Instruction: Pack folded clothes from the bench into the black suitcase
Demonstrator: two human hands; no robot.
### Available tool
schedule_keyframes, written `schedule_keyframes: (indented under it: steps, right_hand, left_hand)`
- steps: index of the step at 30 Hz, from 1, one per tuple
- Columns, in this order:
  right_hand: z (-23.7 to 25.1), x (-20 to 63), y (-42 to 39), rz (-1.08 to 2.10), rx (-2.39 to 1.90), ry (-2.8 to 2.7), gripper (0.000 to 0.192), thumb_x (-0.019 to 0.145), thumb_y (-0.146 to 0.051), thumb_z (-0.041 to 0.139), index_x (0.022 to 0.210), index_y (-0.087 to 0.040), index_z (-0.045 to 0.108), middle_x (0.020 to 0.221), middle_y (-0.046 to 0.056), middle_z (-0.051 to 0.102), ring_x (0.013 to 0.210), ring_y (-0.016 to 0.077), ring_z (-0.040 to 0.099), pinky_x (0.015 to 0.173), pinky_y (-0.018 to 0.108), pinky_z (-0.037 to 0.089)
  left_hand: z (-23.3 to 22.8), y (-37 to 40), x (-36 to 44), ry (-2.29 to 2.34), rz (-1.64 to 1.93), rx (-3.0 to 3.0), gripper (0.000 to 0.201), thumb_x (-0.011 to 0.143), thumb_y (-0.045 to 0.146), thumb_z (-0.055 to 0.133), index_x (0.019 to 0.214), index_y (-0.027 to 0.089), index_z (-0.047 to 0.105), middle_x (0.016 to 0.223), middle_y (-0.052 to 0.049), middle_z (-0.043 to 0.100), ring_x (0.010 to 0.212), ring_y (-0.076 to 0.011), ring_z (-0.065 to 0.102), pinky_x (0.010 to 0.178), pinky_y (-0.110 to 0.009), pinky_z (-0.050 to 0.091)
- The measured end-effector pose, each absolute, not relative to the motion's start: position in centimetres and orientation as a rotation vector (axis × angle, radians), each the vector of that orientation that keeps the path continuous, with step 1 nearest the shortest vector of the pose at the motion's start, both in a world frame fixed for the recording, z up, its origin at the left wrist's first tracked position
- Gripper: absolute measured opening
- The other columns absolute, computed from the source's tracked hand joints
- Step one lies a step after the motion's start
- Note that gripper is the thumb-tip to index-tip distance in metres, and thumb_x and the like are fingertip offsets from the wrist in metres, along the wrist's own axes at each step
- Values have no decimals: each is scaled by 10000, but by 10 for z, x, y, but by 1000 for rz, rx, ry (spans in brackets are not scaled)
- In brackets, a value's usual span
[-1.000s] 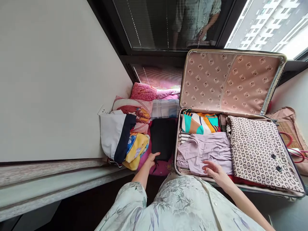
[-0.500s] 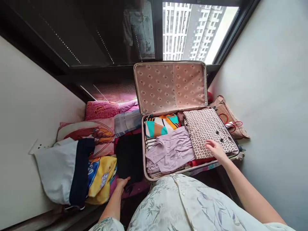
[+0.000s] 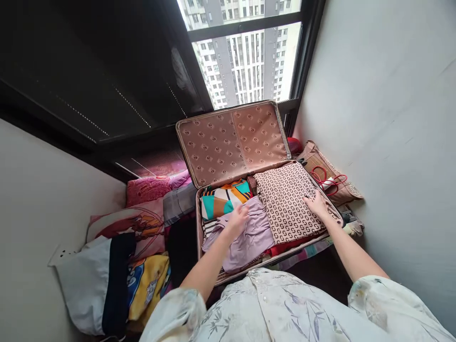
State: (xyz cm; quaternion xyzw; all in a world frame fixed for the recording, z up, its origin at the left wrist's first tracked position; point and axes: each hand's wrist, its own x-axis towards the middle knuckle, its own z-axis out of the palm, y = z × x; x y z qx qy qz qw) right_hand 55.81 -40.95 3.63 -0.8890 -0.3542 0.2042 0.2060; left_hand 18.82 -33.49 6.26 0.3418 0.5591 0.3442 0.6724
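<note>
An open suitcase (image 3: 198, 228) holds folded clothes. My right hand (image 3: 316, 205) lies on the right part of a beige garment with a dark letter pattern (image 3: 285, 199), fingers spread over the cloth. Slightly blurred, my left hand (image 3: 237, 222) is over a crumpled lavender garment (image 3: 254, 232), its fingers loosely stretched and nothing seen in them. Whether it touches the cloth I cannot tell. Just beyond that hand is a folded garment in teal, orange and white (image 3: 217, 202). Red cloth (image 3: 281, 248) shows under the patterned garment's near edge.
Behind stands the raised suitcase lid (image 3: 231, 142), below the window. At left lie a yellow cloth (image 3: 151, 285), a black cloth (image 3: 180, 247), a white-and-navy cloth (image 3: 85, 285) and a pink printed pillow (image 3: 149, 213). A red cord (image 3: 337, 180) rests on a brown cushion (image 3: 322, 164) at right.
My left hand has moved from the black cloth beside the suitcase to above the lavender garment. My right hand has shifted farther up the patterned garment. The camera view has turned.
</note>
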Motion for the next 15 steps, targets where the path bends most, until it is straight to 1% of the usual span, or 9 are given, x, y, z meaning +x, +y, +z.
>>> schedule_keyframes:
  steps: [2, 4, 7, 9, 10, 13, 15]
  right_hand:
    - [25, 551, -408, 590, -2470, -1040, 890, 866, -605, 504, 1611, -168, 286, 1610, 203, 381, 1465, 413, 350, 1168, 596, 270]
    - [15, 550, -411, 588, -2461, -1055, 897, 873, -616, 473, 1622, -173, 257, 1624, 197, 360, 1472, 415, 332, 1169, 603, 257]
    - [5, 556, -417, 626, -2445, -1020, 958, 858, -643, 479, 1636, -155, 207, 1630, 211, 345, 1469, 427, 331, 1164, 599, 262]
    - [2, 562, -418, 653, -2435, -988, 998, 840, -665, 501, 1636, -144, 202, 1623, 223, 353, 1463, 437, 333, 1159, 599, 267]
    - [0, 564, -419, 658, -2430, -977, 1004, 834, -670, 510, 1633, -142, 210, 1619, 227, 359, 1464, 439, 329, 1157, 603, 265]
    - [-5, 571, -419, 667, -2415, -968, 977, 838, -659, 512, 1623, -144, 242, 1617, 227, 371, 1477, 437, 308, 1159, 618, 251]
    - [-9, 574, -419, 679, -2404, -962, 947, 847, -645, 505, 1617, -150, 265, 1613, 220, 383, 1476, 428, 317, 1162, 616, 255]
  left_hand:
    - [63, -327, 249, 1190, 686, 780, 610, 845, 313, 788, 1373, 146, 534, 1439, -211, 602, 1312, -269, 608, 1073, -405, 504]
    - [63, -318, 295, 1168, 671, 825, 644, 801, 335, 836, 1347, 132, 560, 1404, -214, 630, 1302, -276, 618, 1055, -384, 513]
    - [63, -306, 340, 1364, 691, 902, 661, 672, 354, 924, 1224, 120, 645, 1284, -214, 700, 1247, -309, 653, 997, -367, 541]
    - [63, -301, 360, 1499, 648, 928, 611, 608, 339, 951, 1117, 121, 691, 1192, -206, 735, 1195, -329, 679, 955, -375, 559]
    - [63, -299, 368, 1520, 617, 933, 563, 604, 324, 948, 1068, 119, 704, 1148, -202, 747, 1152, -331, 699, 929, -379, 570]
    - [64, -300, 387, 1471, 559, 939, 430, 625, 274, 917, 974, 117, 722, 1035, -180, 767, 993, -297, 744, 848, -368, 594]
    - [66, -305, 398, 1430, 543, 985, 395, 621, 252, 907, 949, 117, 732, 981, -157, 770, 942, -279, 744, 835, -358, 595]
